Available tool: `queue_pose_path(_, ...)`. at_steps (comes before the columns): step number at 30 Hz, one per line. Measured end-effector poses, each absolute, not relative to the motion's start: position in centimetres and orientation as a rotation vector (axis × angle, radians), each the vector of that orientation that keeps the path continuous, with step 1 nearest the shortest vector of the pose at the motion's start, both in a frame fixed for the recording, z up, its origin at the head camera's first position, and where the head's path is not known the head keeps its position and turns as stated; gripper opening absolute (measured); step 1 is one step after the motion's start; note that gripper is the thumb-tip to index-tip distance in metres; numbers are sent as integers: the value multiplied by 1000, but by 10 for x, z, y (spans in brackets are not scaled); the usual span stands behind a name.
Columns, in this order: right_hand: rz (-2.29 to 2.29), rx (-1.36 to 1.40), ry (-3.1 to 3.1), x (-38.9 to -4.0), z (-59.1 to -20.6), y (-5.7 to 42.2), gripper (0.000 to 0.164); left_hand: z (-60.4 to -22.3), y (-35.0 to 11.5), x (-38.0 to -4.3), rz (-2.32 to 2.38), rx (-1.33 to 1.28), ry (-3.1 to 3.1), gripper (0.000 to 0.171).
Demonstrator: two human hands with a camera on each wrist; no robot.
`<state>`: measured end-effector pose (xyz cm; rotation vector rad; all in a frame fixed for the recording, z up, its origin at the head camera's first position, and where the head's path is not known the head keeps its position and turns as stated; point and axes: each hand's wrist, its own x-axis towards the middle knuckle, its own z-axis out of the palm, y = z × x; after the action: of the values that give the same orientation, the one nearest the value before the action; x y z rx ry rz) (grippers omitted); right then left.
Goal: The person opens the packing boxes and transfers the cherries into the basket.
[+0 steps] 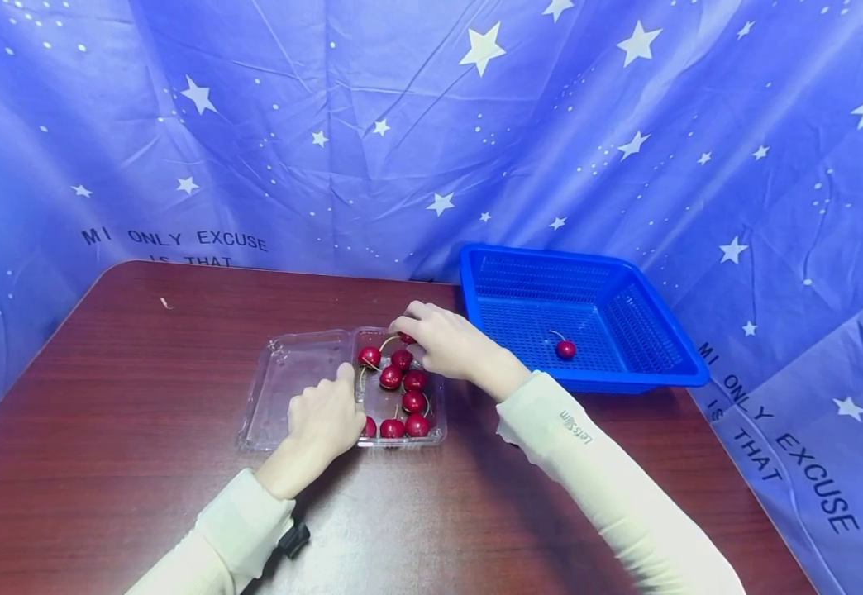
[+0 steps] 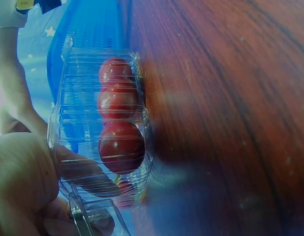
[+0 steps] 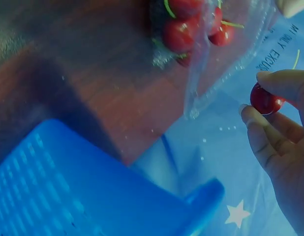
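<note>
A clear plastic clamshell box lies on the table with several red cherries in it, some with green stems. Its lid is folded back to the left. My left hand grips the box's left wall beside the hinge; part of its fingers shows through the plastic in the left wrist view. Over the far right corner of the box is my right hand, pinching one stemmed cherry between thumb and fingers. That cherry is partly hidden by the hand in the head view.
To the right stands a blue plastic basket with a single stemmed cherry on its floor. A small pale scrap lies at the table's far left. Behind the brown table hangs a blue star-printed curtain.
</note>
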<state>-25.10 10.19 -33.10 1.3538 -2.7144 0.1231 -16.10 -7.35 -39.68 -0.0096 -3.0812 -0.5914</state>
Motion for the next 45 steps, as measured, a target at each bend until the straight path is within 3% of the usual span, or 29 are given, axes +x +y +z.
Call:
queue_pose_path(21, 208, 1281, -2647, -265, -301, 124, 27, -399, -74, -160, -579, -21, -3059, 20)
queue_pose_path(45, 209, 903, -2842, -284, -271, 177, 33, -398, -74, -162, -591, -12, -3098, 22)
